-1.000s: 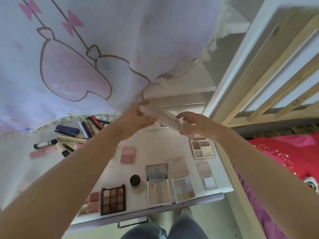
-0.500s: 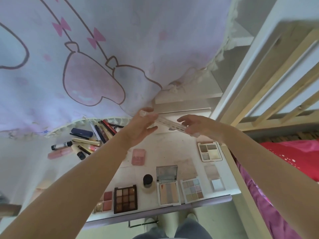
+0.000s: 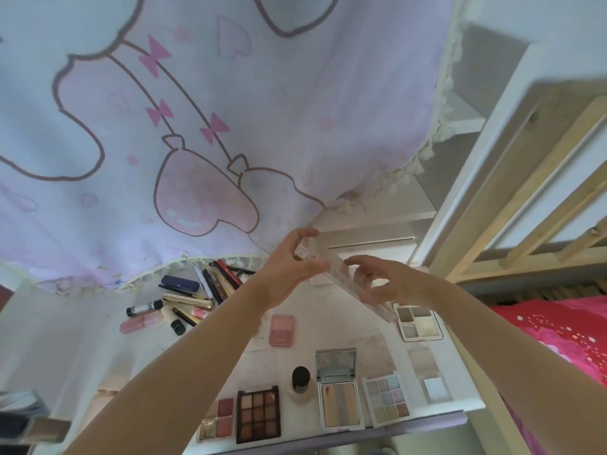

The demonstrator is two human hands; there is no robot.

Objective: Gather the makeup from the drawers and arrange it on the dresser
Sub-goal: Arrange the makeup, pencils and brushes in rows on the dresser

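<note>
Above the dresser (image 3: 348,326), clear long case (image 3: 345,280) slanting far-left to near-right, gripped by left hand (image 3: 289,270) and right hand (image 3: 384,284).

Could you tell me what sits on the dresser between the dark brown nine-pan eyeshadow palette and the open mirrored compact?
In the head view, a small round bottle with a black cap stands between the dark brown palette and the mirrored compact.

Long clear makeup case (image 3: 341,280) held tilted above the dresser (image 3: 331,326), palettes (image 3: 258,414) lying open along its front edge
</note>
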